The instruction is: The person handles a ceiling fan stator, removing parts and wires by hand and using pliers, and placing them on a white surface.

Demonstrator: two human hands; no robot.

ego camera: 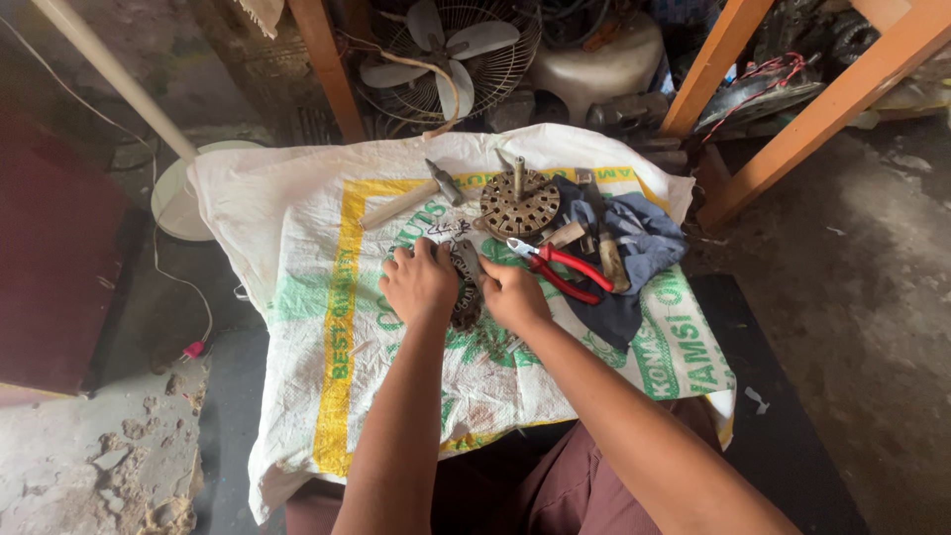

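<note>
My left hand and my right hand are closed side by side on a dark round motor winding that rests on a white printed sack. A thin metal tool sticks up between the hands; I cannot tell which hand holds it. Red-handled pliers lie just right of my right hand. A round perforated metal rotor with a shaft sits beyond the hands. Most of the winding is hidden by my fingers.
A hammer lies at the sack's far side. A blue cloth holds a wooden-handled tool. Behind are a fan grille with blades, orange wooden legs, a white pipe and a white disc.
</note>
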